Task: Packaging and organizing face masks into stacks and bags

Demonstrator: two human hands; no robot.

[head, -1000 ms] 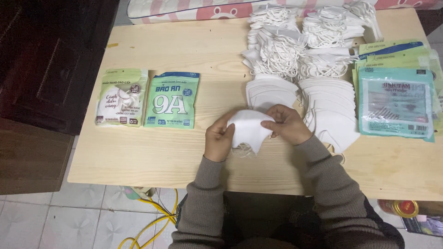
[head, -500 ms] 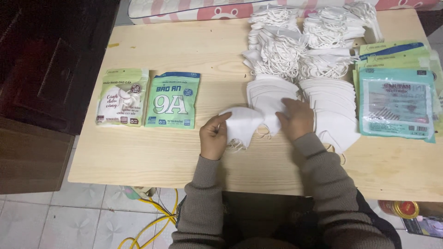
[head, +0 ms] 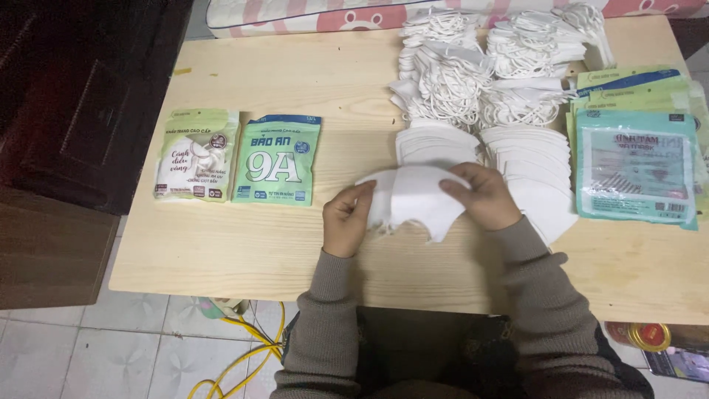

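Wooden table point(head: 244, 251): its right edge runs out of frame. Mask stacks point(head: 535, 174) along the far edge overlap; count indeterminate. Teal packets point(head: 635, 174) at the right edge are cropped. Near the front edge, left hand point(head: 346, 220) and right hand point(head: 480, 196) pinch a white mask point(head: 410, 196); its ear loops are mostly hidden.

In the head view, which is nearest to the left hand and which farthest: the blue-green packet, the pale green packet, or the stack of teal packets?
Measured from the left hand:
1. Blue-green packet, just to its left on the table.
2. Pale green packet, further left, beside the first.
3. Stack of teal packets, far across at the right edge.
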